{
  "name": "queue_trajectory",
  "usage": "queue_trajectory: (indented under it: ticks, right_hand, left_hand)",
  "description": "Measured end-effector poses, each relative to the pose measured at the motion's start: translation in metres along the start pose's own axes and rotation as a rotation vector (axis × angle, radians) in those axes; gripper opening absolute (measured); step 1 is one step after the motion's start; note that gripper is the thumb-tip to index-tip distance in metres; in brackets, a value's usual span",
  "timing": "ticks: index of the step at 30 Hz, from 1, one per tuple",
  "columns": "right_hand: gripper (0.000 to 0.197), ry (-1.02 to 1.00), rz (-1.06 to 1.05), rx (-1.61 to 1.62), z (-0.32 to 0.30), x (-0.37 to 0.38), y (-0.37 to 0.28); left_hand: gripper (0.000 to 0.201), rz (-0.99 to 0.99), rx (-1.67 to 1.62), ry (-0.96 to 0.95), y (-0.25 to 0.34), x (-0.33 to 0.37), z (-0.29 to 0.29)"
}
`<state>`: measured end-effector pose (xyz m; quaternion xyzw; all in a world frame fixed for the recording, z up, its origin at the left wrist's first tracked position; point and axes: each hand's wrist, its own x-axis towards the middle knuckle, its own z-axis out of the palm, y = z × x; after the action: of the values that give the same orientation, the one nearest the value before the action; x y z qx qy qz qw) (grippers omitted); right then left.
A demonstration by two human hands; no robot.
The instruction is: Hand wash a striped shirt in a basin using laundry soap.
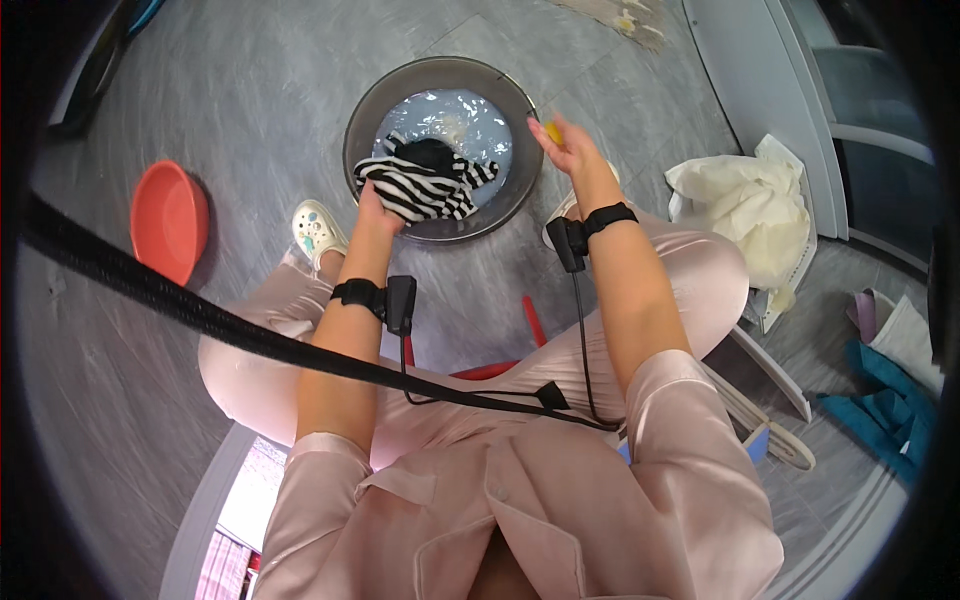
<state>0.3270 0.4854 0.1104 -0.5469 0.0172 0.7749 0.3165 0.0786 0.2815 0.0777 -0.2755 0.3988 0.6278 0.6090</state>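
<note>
A dark grey round basin (520,110) stands on the floor in front of me, holding bluish, cloudy water (465,112). A black-and-white striped garment (425,190) lies bunched at its near left side, partly in the water. My left hand (374,208) grips the garment's near left edge at the rim; its fingers are partly hidden under the cloth. Beyond the basin's right rim, my right hand (572,150) is raised, holding a small yellow piece (553,131) whose kind I cannot make out.
An orange-red basin (170,220) sits at the left. White cloth (750,215) lies at the right before a pale cabinet (770,100); teal cloth (880,410) is nearer. A black strap (200,300) crosses the view, and cables (583,350) hang from my wrist devices.
</note>
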Motion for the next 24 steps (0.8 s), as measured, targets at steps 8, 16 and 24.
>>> queue_trajectory:
  ticks: [8,16,24]
  right_hand:
    - [0.015,0.510,-0.155,-0.332,-0.093,0.089,0.022]
    - [0.017,0.228,-0.077,-0.075,-0.158,0.166,0.024]
    - [0.021,0.466,-0.133,-0.223,-0.104,0.135,0.024]
  left_hand:
    - [0.057,0.165,0.272,0.120,-0.009,0.012,-0.024]
    - [0.076,0.446,1.150,0.331,-0.013,0.038,-0.009]
    - [0.076,0.356,1.338,0.415,0.005,0.047,-0.007]
